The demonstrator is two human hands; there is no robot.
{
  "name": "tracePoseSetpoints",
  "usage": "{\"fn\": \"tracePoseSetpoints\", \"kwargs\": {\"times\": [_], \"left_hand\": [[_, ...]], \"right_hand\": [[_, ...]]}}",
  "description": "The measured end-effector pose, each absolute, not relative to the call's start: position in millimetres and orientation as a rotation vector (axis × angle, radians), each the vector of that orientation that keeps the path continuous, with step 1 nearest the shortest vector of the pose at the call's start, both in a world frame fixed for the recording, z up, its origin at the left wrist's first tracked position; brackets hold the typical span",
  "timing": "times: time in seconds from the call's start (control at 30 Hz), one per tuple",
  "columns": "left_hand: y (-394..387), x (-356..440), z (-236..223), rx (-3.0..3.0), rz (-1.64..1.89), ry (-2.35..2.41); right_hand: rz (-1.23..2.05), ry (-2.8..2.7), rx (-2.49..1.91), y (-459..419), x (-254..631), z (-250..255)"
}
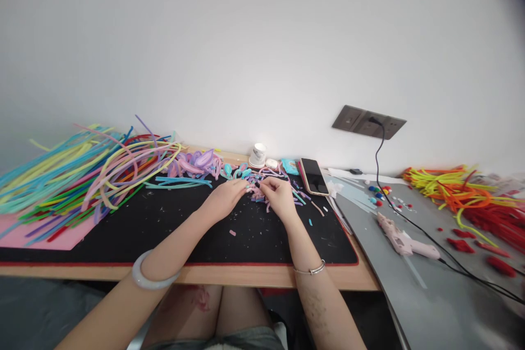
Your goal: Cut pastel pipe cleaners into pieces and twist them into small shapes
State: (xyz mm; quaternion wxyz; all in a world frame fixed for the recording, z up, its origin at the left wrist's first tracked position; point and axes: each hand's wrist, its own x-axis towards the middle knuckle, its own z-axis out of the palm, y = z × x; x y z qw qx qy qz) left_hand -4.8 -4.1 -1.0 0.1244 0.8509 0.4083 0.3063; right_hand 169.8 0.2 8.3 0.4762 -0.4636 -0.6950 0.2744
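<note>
Above the far middle of the black mat (164, 229), my left hand (227, 197) and my right hand (279, 197) face each other with a narrow gap between their fingertips. Both have their fingers drawn together in a pinch. Short pink and purple pipe cleaner pieces (256, 193) lie between and beneath the fingertips. What each pinch holds is too small to make out. Twisted purple pipe cleaner loops (200, 161) are heaped to the left, with teal pipe cleaner shapes (235, 170) just beyond my left hand.
Long multicoloured pipe cleaners (102, 167) spread over the left side. A white cup (258, 154) and a phone (314, 177) stand behind my hands. To the right, a pink glue gun (406, 239) with a cord lies on a grey surface near red and yellow pipe cleaners (463, 191).
</note>
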Motion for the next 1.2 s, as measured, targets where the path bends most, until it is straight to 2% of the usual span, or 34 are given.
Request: {"fn": "tracePoseSetpoints", "kwargs": {"times": [0.3,0.67,1.2], "left_hand": [[-3.8,-8.3,-0.9,2.475,0.915,1.172],[-3.5,-8.0,-2.2,2.483,0.883,1.189],[-4.3,-6.6,-1.8,2.378,0.938,1.190]], "right_hand": [[1.000,-1.597,-1.066,3.6,170.7,4.8],[0.664,-1.662,-0.982,-1.4,165.3,11.9],[0.698,-1.649,-1.005,-1.9,163.4,9.1]]}}
